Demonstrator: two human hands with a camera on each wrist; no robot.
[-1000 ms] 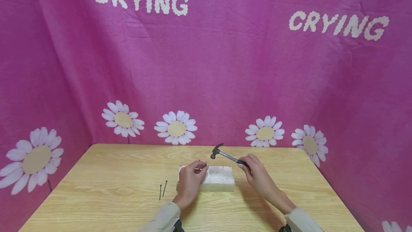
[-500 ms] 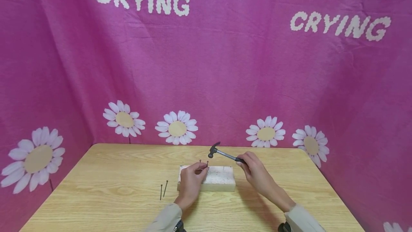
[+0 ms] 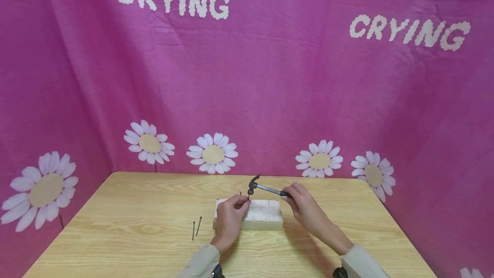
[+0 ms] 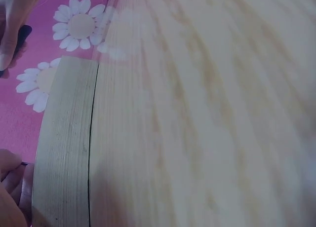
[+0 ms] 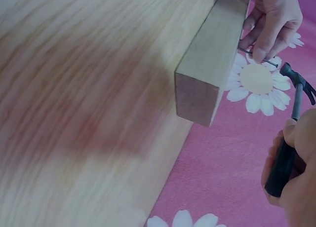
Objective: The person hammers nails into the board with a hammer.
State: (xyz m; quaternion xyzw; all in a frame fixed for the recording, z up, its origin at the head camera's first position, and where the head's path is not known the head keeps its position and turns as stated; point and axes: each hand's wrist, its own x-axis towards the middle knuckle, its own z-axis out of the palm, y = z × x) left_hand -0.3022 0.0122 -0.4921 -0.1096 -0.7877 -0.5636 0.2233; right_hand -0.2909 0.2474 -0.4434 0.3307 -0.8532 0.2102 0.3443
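Note:
My left hand (image 3: 230, 216) pinches a nail (image 5: 269, 63) upright on top of a wooden block (image 3: 263, 225), between thumb and fingers. In my right hand (image 3: 306, 207) is a claw hammer (image 3: 269, 189), gripped by its black handle (image 5: 281, 170). The hammer's striking face is right at the nail's head in the head view. Part of another nail (image 3: 241, 193) rises behind the left fingers. The left hand covers the block's left part. In the left wrist view, the block (image 4: 69, 138) shows its side, with the left fingers at the lower left edge.
Two loose nails (image 3: 198, 226) lie on the wooden table (image 3: 146, 213), left of the block. A pink curtain (image 3: 266, 76) with daisies and lettering hangs behind the table and along its sides.
The hammer has shifted slightly left, then come down from above the block to the nail's head. The left hand keeps its pinch on the nail and hardly moves.

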